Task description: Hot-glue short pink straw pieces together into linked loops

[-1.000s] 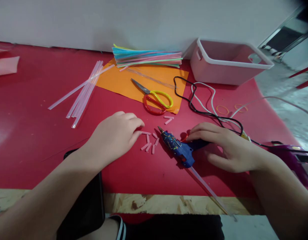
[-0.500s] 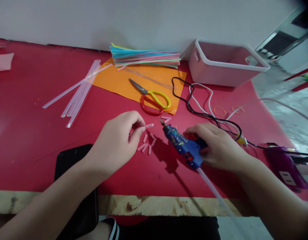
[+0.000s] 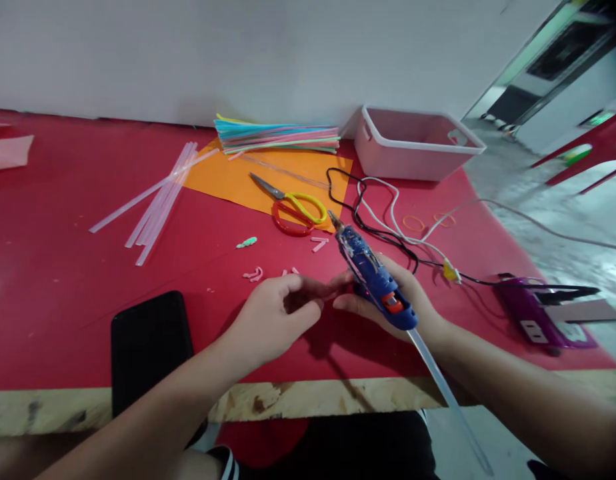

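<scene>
In my right hand (image 3: 398,293) is a blue hot glue gun (image 3: 371,267), its nozzle pointing up and away and a clear glue stick (image 3: 448,393) sticking out of its back. My left hand (image 3: 281,310) is closed, its fingertips meeting those of my right hand below the gun. Whatever lies between them is hidden. Beyond my left hand lie curled pink bits (image 3: 255,274) and a small green piece (image 3: 247,243) at the end of a thin wire. Short pink pieces (image 3: 319,245) rest nearer the scissors (image 3: 295,210); others are partly covered by my left hand.
Long clear glue sticks (image 3: 161,197) lie at left, near a black phone (image 3: 151,347). Pipe cleaners (image 3: 278,137) rest on an orange sheet (image 3: 228,187). A pink bin (image 3: 408,160), tangled cords (image 3: 373,227), rubber bands (image 3: 414,223) and a purple power strip (image 3: 543,317) are at right.
My left hand has moved right with the short pink piece it pinched, now out of sight. The glue gun has tilted more upright, and both hands have come together. The view has shifted slightly.
</scene>
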Motion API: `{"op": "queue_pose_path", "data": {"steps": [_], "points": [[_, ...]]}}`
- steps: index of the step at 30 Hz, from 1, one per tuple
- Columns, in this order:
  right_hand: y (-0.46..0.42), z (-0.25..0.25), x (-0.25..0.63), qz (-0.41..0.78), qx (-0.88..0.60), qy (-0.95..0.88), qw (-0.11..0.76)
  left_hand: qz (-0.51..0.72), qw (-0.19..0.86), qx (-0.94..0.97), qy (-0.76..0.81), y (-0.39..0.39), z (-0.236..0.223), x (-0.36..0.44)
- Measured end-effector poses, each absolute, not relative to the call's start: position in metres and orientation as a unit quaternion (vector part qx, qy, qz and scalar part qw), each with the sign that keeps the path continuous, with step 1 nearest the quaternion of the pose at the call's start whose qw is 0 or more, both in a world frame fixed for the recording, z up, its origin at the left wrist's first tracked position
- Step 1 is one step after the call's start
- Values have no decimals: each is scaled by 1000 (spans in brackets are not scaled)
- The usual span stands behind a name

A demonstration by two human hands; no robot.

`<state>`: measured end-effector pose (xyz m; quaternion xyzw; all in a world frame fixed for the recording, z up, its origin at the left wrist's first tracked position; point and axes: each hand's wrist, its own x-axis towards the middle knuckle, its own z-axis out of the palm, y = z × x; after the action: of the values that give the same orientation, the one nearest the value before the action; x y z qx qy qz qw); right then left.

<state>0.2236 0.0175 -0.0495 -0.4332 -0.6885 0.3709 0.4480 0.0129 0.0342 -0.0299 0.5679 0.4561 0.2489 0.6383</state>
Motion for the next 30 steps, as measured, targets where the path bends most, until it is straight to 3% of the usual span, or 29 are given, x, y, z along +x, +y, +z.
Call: {"op": "queue_pose_path", "data": {"steps": [6, 14, 21, 30], "points": [[16, -50, 222, 405, -447, -658, 451, 271, 659, 538, 450, 35, -31, 11], [12, -46, 219, 368, -395, -684, 490, 278, 791, 396, 375, 34, -32, 9], [10, -50, 220, 345, -387, -712, 473, 303, 792, 399, 350, 35, -32, 12], [19, -39, 238, 144, -368, -814, 427, 389, 765, 325, 397, 33, -29, 6]]}}
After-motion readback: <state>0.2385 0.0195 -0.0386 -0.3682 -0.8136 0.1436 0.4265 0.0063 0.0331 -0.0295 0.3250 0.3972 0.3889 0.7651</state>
